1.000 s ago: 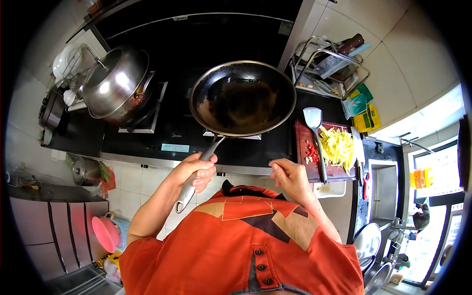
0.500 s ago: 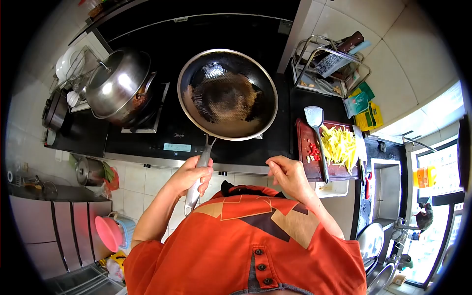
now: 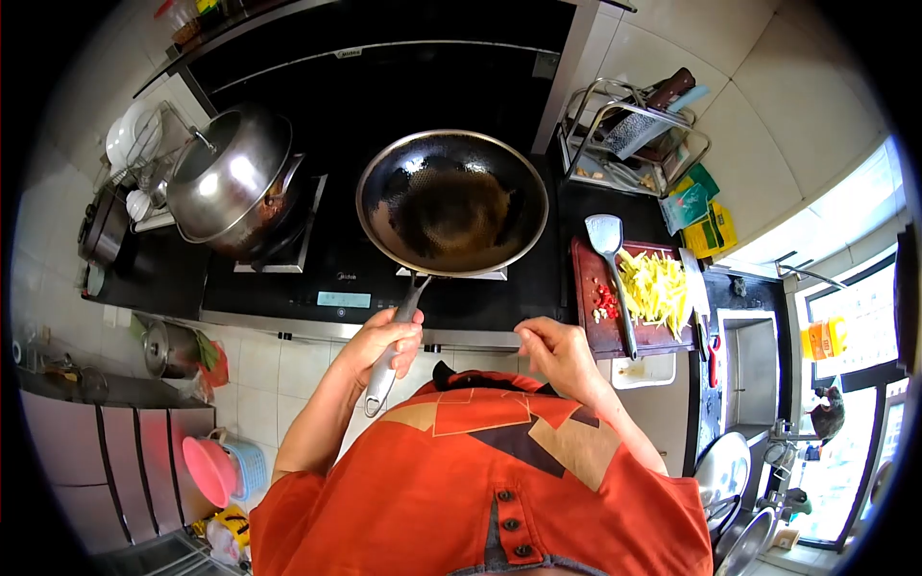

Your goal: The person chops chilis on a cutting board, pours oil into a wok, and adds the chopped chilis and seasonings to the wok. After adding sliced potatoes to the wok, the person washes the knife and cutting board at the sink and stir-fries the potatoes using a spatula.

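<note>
My left hand (image 3: 386, 348) is wrapped round the grey handle (image 3: 382, 379) of a dark wok (image 3: 451, 206) with a patterned inside. The wok is over the right burner of the black hob, tilted with its inside facing me. A brownish sheen coats its bottom. My right hand (image 3: 557, 353) hovers in front of the counter edge, fingers curled in, and nothing shows in it. To its right lies a dark red cutting board (image 3: 595, 322) with pale yellow-green strips (image 3: 658, 293), chopped red bits (image 3: 605, 300) and a metal spatula (image 3: 605, 235) across it.
A large lidded steel pot (image 3: 230, 182) stands on the left burner. Behind the board are a knife rack (image 3: 624, 134) and yellow and green packets (image 3: 706, 226). A knife lies along the board's right edge. The sink (image 3: 749, 374) is further right, and a white tray (image 3: 643, 372) sits below the board.
The wok has shifted slightly right and towards me, and its tilt has changed. My left hand keeps its hold on the handle. My right hand has barely moved, and the view has shifted a little.
</note>
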A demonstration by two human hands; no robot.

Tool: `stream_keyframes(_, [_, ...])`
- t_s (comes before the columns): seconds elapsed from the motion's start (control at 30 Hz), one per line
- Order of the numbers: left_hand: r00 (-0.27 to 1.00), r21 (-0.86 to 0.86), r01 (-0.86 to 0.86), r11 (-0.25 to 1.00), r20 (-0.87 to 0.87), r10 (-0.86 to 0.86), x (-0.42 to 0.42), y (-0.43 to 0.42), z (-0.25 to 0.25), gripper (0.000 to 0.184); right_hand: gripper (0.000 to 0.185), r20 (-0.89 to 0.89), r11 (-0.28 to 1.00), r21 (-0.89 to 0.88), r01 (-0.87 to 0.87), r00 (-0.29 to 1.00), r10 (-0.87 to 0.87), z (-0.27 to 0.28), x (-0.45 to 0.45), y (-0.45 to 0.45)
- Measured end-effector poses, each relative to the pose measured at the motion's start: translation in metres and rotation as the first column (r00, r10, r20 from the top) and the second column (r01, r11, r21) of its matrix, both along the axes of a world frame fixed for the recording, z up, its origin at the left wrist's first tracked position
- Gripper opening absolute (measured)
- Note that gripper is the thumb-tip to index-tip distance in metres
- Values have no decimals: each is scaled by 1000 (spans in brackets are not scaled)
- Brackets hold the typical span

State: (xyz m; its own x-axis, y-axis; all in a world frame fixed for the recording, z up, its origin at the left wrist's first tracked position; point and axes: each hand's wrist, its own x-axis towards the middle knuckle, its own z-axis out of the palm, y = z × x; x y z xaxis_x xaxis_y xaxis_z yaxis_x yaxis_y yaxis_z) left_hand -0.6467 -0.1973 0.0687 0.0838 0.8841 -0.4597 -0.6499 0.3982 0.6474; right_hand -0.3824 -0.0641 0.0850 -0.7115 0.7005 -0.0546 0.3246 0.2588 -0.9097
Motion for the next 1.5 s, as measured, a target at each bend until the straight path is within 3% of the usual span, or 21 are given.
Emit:
stream_keyframes(0.53, [1000, -11, 30, 999, 9, -30, -13, 13, -28, 13, 19, 31, 995, -94, -35, 999, 38, -25, -15, 4])
stream_keyframes(0.63, [999, -32, 38, 999, -12, -38, -14, 13, -27, 22, 17, -21, 996, -41, -80, 997, 79, -35, -16, 7])
stream_keyframes(0.73, [993, -24, -23, 999, 111, 26, -10, 13, -28, 38, 17, 2, 997, -55, -59, 998, 59, -44, -16, 8])
stream_keyframes(0.8, [933, -208, -281, 937, 171, 317, -5, 15, -46, 51, 18, 40, 997, -69, -40, 998, 43, -47, -14, 6])
stream_keyframes(0.87, [874, -188, -382, 905, 243, 420, -6, 8, -112, 38, 19, 79, 996, -85, -8, 997, 15, -51, -10, 5])
stream_keyframes(0.93, [851, -230, -401, 887, 265, 454, 4, 2, -145, 29, 19, 83, 1000, 24, -3, 997, 1, -52, -3, 9])
stream_keyframes(1.0, [896, -255, -349, 902, 191, 401, 19, 5, -138, 18, 20, 87, 999, 31, 43, 995, -45, -48, 4, 12])
stream_keyframes(1.13, [936, -259, -281, 924, 138, 323, 38, 16, -121, 17, 19, 89, 993, 32, 110, 990, -112, -46, 25, 19])
stream_keyframes(1.27, [951, -283, -259, 924, 90, 294, 52, 30, -125, 18, 17, 48, 967, 172, 189, 979, -200, -58, 53, 34])
stream_keyframes(1.33, [959, -302, -248, 921, 57, 277, 59, 38, -124, 18, 17, 21, 892, 358, 276, 953, -303, -68, 75, 46])
stream_keyframes(1.5, [962, -296, -251, 921, 26, 271, 78, 58, -123, 17, 19, 139, 827, 313, 468, 838, -527, -67, 141, 70])
